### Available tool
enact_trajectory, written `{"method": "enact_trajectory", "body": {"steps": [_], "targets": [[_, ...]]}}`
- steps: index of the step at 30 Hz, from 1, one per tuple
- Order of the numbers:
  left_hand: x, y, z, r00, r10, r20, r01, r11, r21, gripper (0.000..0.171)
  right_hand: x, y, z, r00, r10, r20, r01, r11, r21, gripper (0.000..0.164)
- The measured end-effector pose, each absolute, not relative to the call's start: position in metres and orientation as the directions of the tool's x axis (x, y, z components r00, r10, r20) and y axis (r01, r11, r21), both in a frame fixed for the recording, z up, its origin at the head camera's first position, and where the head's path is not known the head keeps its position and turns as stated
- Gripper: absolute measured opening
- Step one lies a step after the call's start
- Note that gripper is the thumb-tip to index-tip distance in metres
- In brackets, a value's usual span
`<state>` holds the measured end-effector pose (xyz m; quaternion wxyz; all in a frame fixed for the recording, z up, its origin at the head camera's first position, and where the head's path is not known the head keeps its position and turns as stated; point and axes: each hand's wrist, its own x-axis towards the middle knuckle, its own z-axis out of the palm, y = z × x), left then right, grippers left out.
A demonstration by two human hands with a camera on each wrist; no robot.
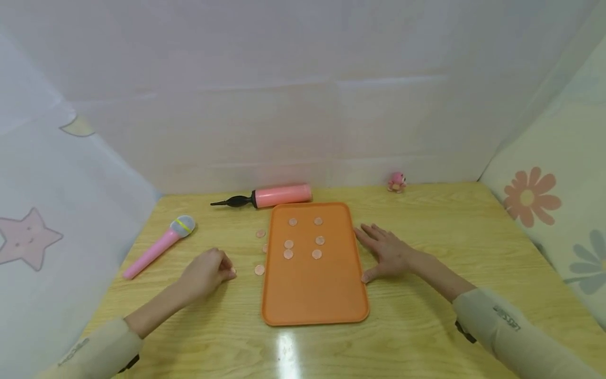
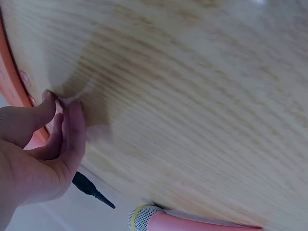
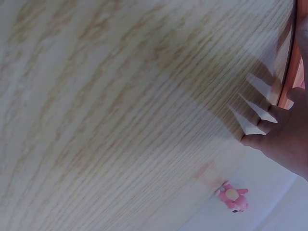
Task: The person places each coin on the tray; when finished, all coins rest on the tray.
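My left hand (image 1: 206,272) is above the table, left of the orange tray (image 1: 314,295). Its thumb and fingers pinch a copper-coloured coin (image 2: 59,107), mostly hidden by the fingertips. Three similar coins (image 1: 259,270) lie beside the tray's left edge, one partly covered by the rim. Several more coins (image 1: 316,254) are laid out in two columns on the tray's far half. At the right edge of the tray is my right hand (image 1: 390,253), fingers spread, with thumb and fingertips at the rim.
A pink toy microphone (image 1: 161,247) lies at the left of the wooden table. Behind the tray is a pink hand pump (image 1: 282,196) with a black nozzle. Near the back wall sits a small pink figurine (image 1: 396,182). Printed cloth walls enclose the table.
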<state>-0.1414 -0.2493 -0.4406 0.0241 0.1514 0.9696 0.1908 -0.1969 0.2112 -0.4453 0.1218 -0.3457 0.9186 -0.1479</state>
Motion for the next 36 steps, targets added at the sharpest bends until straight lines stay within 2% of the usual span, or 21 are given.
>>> {"method": "enact_trajectory", "body": {"steps": [4, 7, 12, 15, 21, 28, 36], "targets": [[-0.151, -0.243, -0.434, -0.959, 0.280, -0.028, 0.244, 0.875, 0.418, 0.015, -0.198, 0.213, -0.444, -0.740, -0.662, -0.119, -0.596, 0.727, -0.341, 0.118], [-0.159, -0.225, -0.427, -0.964, 0.265, -0.004, 0.231, 0.848, 0.477, 0.016, -0.198, 0.216, -0.443, -0.739, -0.660, -0.136, -0.587, 0.730, -0.349, 0.118], [-0.175, -0.181, -0.419, -0.950, 0.296, 0.104, 0.300, 0.759, 0.578, 0.011, -0.198, 0.217, -0.443, -0.732, -0.669, -0.129, -0.595, 0.720, -0.358, 0.116], [-0.181, -0.160, -0.419, -0.931, 0.355, 0.084, 0.330, 0.721, 0.610, 0.010, -0.198, 0.214, -0.444, -0.728, -0.675, -0.119, -0.598, 0.711, -0.371, 0.116], [-0.176, -0.143, -0.426, -0.911, 0.412, -0.029, 0.324, 0.757, 0.567, 0.010, -0.199, 0.207, -0.444, -0.715, -0.689, -0.118, -0.609, 0.696, -0.380, 0.116], [-0.171, -0.136, -0.431, -0.909, 0.415, 0.032, 0.365, 0.757, 0.542, 0.010, -0.200, 0.210, -0.443, -0.733, -0.669, -0.123, -0.595, 0.718, -0.361, 0.117], [-0.165, -0.133, -0.438, -0.919, 0.392, 0.044, 0.355, 0.775, 0.523, 0.010, -0.199, 0.210, -0.446, -0.731, -0.668, -0.139, -0.587, 0.720, -0.371, 0.117]]}}
